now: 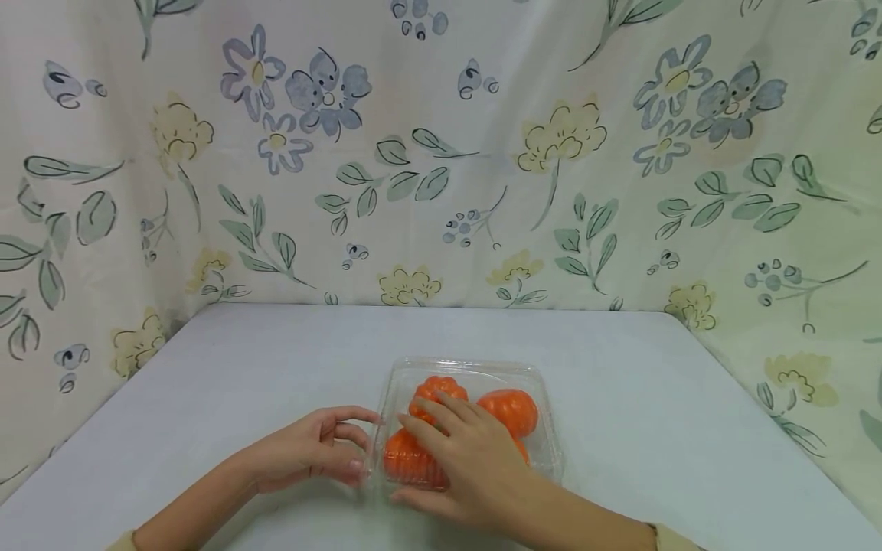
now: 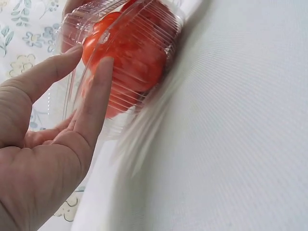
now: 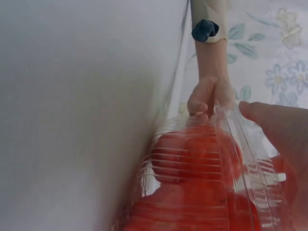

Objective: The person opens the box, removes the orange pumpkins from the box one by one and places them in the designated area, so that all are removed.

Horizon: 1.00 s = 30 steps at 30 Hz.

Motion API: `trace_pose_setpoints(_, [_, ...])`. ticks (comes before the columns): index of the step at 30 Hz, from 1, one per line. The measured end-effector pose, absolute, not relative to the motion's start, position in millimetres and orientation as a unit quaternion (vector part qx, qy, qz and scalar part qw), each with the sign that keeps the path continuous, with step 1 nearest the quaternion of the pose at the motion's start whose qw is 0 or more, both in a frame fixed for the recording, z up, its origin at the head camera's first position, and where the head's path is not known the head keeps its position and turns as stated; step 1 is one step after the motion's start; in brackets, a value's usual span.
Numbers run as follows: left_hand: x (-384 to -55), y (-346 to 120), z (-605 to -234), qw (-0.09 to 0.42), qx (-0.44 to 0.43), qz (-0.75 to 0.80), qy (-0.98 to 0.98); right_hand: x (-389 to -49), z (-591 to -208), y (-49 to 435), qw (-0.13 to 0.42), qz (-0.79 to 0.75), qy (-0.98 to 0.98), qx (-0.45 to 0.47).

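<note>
A clear plastic clamshell box (image 1: 547, 451) stands on the table with several orange-red tomatoes (image 1: 508, 412) inside, one of them ribbed. Across its top lies my right hand (image 1: 475, 467), fingers extended over the lid and thumb by the near edge. At the box's left side is my left hand (image 1: 313, 451), its fingers loosely bent and the fingertips right at the rim. Seen in the left wrist view, thumb and fingers stand apart beside the ridged wall. The right wrist view shows the right thumb (image 3: 269, 120) along the lid's edge. My right palm hides part of the tomatoes.
The white table (image 1: 227, 367) extends around the box on all sides. Behind and beside it hangs a floral curtain (image 1: 413, 214), meeting the table's back edge.
</note>
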<state>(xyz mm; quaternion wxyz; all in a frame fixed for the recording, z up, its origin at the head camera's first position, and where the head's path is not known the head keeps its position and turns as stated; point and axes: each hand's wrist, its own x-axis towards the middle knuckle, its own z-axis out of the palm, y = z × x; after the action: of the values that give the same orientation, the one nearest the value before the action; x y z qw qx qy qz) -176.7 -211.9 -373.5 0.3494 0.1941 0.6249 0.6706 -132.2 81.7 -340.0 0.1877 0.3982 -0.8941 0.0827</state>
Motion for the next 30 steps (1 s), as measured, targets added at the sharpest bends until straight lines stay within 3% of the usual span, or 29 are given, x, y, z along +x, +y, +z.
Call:
trace_pose_setpoints(8, [-175.3,-210.5,-365.8,0.315,0.179,0.655,0.663,-131.0,-338.1,91.8,0.153,0.109,-0.908,0.375])
trace_pose_setpoints(16, [-171.5,-206.0,-360.0,0.269,0.178,0.637,0.7,-131.5,-343.5,106.8,0.204,0.114,-0.892,0.387])
trace_pose_setpoints(26, [-167.8,-202.9,-357.7,0.203,0.232,0.603,0.736,-131.1,-344.8,121.1,0.192,0.132,-0.89,0.393])
trace_pose_setpoints(30, [-166.4,-202.3,-356.9,0.177,0.261,0.592,0.742,-131.5,-343.8,128.3,0.211,0.143,-0.88,0.4])
